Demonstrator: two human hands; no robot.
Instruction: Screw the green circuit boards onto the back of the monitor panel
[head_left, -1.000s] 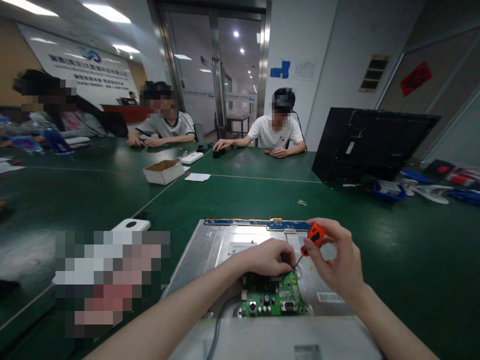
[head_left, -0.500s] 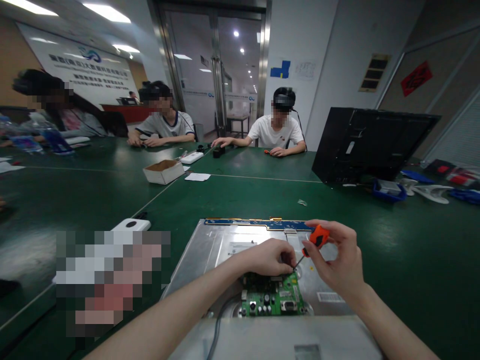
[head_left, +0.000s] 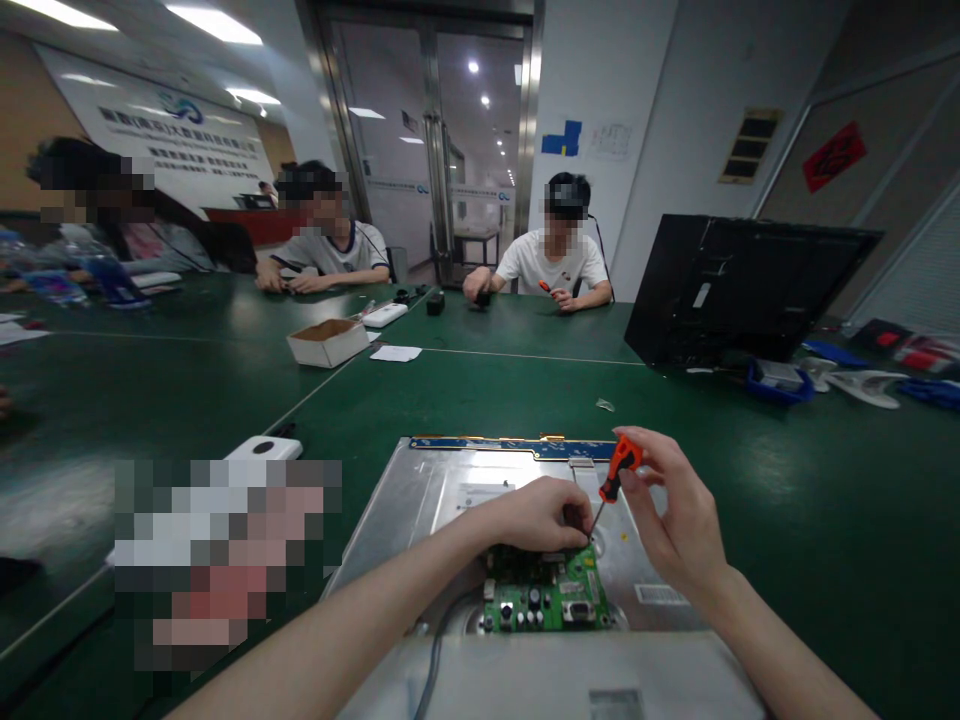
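Note:
My right hand point(head_left: 667, 505) is closed on the orange and black handle of a screwdriver point(head_left: 619, 468). The tool leans a little to the right, its tip down at the far right corner of a green circuit board point(head_left: 551, 595). Beside that tip my left hand point(head_left: 544, 515) bends over the board's far edge, thumb and fingers pinched together at the corner; anything between them is hidden. The board sits on a silver metal panel point(head_left: 397, 510) with a blue strip board point(head_left: 487, 446) along its far edge. A grey cable point(head_left: 433, 655) runs off the near side.
A black monitor point(head_left: 735, 290) stands at the right, near a blue tray point(head_left: 780, 385) of parts. An open white box point(head_left: 328, 345) and a paper slip point(head_left: 395, 353) lie farther left. Several people sit around the green table point(head_left: 525, 390); one co-worker point(head_left: 559, 260) faces me.
My right hand has shifted slightly left and the screwdriver stands more upright, its tip at the same corner. My left hand stays put. The co-worker opposite has drawn an arm in with a dark object.

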